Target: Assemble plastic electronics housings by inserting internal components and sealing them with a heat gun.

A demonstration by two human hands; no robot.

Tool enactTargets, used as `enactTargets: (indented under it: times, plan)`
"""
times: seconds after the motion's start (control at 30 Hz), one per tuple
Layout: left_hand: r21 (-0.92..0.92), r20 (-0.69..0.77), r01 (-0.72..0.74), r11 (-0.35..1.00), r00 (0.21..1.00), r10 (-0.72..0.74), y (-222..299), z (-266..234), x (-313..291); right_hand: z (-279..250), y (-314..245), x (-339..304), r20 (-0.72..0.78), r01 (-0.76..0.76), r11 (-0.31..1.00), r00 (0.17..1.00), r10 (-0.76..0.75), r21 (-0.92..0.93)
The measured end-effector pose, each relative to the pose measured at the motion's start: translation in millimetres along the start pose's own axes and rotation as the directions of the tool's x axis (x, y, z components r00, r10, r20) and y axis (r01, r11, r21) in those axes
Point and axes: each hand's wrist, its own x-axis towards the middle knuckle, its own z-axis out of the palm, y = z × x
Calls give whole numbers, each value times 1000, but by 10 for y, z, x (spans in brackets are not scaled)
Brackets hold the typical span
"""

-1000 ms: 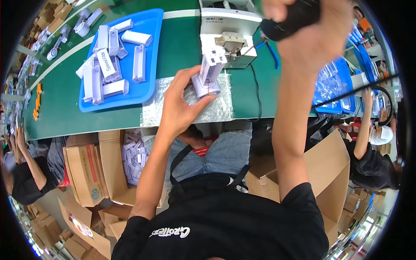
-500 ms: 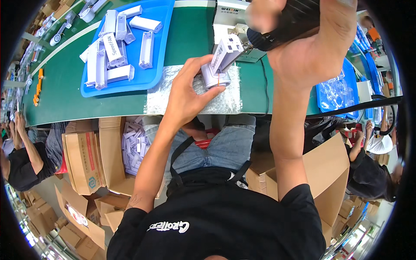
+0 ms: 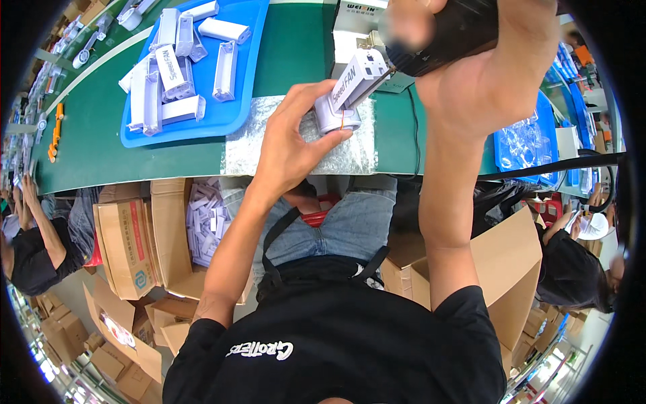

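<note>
My left hand (image 3: 293,138) is closed round a white round-based plastic part (image 3: 330,116), fingers on its far side and thumb on its near side. A white rectangular housing (image 3: 356,77) with dark lettering rises from that part, tilted to the right. A short orange-red wire shows at the joint. In my right hand (image 3: 474,94) is a black electric screwdriver (image 3: 447,37), its nose directed at the housing. Whether its bit touches a screw is hard to see. Below the round part lies a bubble-wrap sheet (image 3: 249,145) on the green table (image 3: 296,40).
A blue tray (image 3: 247,87) with several white housings stands at the left. Behind the work is a box-shaped machine (image 3: 353,27), with a black cable (image 3: 414,135) beside it. Another blue tray (image 3: 515,165) holds clear parts at the right. Cardboard boxes (image 3: 124,249) flank my legs.
The view has shifted slightly. The housing leans a little more to the right, and the screwdriver has shifted slightly with it. Both hands keep their hold.
</note>
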Motion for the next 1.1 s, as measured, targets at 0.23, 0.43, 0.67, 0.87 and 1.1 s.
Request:
enactTargets:
  times: [0.23, 0.43, 0.67, 0.87, 1.1]
  plan:
    - [5, -1, 6, 1000, 1000, -6, -58, 2, -24, -62, 62, 20, 16, 12, 992, 1000, -14, 126]
    - [17, 13, -24, 1000, 1000, 24, 10, 76, 20, -495, 73, 461, -83, 320, 947, 945, -317, 22]
    - [-1, -2, 1, 1000, 1000, -1, -71, 18, -17, -389, 543, 668, 18, 312, 933, 947, -320, 181]
    - [-10, -9, -10, 1000, 1000, 10, -72, 26, -4, -388, 499, 620, 42, 270, 941, 958, -284, 205]
    - [-23, 0, 2, 1000, 1000, -2, -76, 30, 3, -297, 193, 369, -43, 189, 979, 982, -186, 74]
